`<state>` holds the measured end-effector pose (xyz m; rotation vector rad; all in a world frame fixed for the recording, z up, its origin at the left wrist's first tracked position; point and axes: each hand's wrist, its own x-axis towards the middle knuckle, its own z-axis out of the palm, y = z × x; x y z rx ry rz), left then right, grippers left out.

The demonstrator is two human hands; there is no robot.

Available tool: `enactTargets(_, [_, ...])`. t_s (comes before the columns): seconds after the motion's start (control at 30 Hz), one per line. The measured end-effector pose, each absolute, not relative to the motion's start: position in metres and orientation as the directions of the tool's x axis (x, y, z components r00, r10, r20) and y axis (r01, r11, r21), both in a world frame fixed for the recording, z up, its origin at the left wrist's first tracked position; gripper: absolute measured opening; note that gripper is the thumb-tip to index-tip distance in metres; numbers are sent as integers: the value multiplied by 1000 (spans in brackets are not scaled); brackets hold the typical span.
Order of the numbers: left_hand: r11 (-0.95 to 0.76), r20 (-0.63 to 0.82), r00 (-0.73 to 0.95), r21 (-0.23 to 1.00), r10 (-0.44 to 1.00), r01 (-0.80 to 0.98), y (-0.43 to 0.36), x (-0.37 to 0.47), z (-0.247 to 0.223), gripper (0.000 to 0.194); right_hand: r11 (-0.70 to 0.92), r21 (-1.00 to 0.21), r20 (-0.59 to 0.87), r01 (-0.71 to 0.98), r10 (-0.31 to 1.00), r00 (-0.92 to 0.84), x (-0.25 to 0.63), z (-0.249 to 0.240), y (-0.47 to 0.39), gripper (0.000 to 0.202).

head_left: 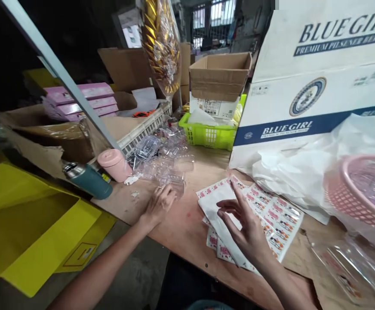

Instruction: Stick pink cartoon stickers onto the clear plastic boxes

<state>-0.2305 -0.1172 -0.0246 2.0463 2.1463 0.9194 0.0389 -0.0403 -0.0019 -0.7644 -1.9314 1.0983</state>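
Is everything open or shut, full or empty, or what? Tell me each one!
Yellow box: open.
Green bottle: looks uncapped.
Pink cup: lid on.
Brown box: open.
Pink basket: holding clear plastic.
Sticker sheets: overlapping, flat.
Left hand: fingers bent, at a clear plastic box.
Right hand: fingers spread, over the sheets.

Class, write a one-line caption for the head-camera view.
Left hand at a clear plastic box, right hand raised over sticker sheets.
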Motion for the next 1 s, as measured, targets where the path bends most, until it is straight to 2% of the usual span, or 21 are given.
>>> enactTargets(0.07, [-64,365,-155,521,918,851,-112,-222,-17,28,508,-850,364,142,759,-540,30,-6,-39,84])
enactTargets(0.1, [-75,339,-195,643,920,762,-111,-214,-12,29,528,-837,378,145,749,-545,24,-9,-38,93])
enactTargets(0.13, [-81,274,-238,795,932,601,-109,-205,-7,29,524,-840,373,140,746,-551,17,-10,-37,103])
enactTargets(0.17, [-69,172,-257,929,951,364,-109,-196,-2,28,488,-865,345,117,748,-567,11,-11,-35,113])
enactTargets(0.2, [-32,52,-235,995,971,91,-109,-187,3,27,419,-905,297,75,748,-594,5,-11,-33,121])
enactTargets(0.23, [26,-52,-170,988,984,-150,-109,-180,7,26,326,-945,241,19,736,-633,1,-10,-30,127])
enactTargets(0.3, [163,-172,13,902,985,-399,-110,-172,15,25,141,-986,163,-91,667,-727,-2,-5,-23,130])
enactTargets(0.37, [275,-216,180,861,959,-427,-109,-171,20,24,71,-988,153,-137,565,-811,0,2,-16,128])
enactTargets(0.43, [300,-224,236,880,945,-367,-106,-172,21,21,155,-983,166,-101,497,-852,9,11,-9,122])
enactTargets(0.47, [281,-217,211,892,953,-354,-104,-171,21,19,238,-969,181,-65,511,-840,15,15,-8,116])
enactTargets(0.53, [204,-181,94,895,979,-397,-101,-164,20,18,393,-920,257,15,631,-732,30,25,-10,102])
enactTargets(0.6, [140,-165,-7,856,986,-498,-100,-152,18,20,393,-919,318,-1,742,-590,49,34,-21,89])
enactTargets(0.63, [120,-160,-27,832,987,-542,-99,-145,18,22,311,-947,299,-79,766,-570,58,37,-29,83])
enactTargets(0.7, [101,-144,-24,793,989,-600,-99,-129,16,26,3,-960,190,-281,744,-640,75,40,-50,76])
enactTargets(0.77, [100,-127,4,763,992,-639,-99,-113,15,28,-314,-862,98,-398,668,-738,88,37,-71,72])
enactTargets(0.8, [103,-122,16,750,992,-653,-99,-106,14,29,-419,-804,67,-422,642,-764,93,33,-79,72])
enactTargets(0.87, [110,-128,22,737,991,-667,-98,-94,13,28,-531,-718,29,-450,623,-781,100,25,-91,70])
enactTargets(1.0, [144,-153,41,763,987,-630,-95,-78,14,20,-594,-640,-4,-487,637,-771,108,11,-98,69])
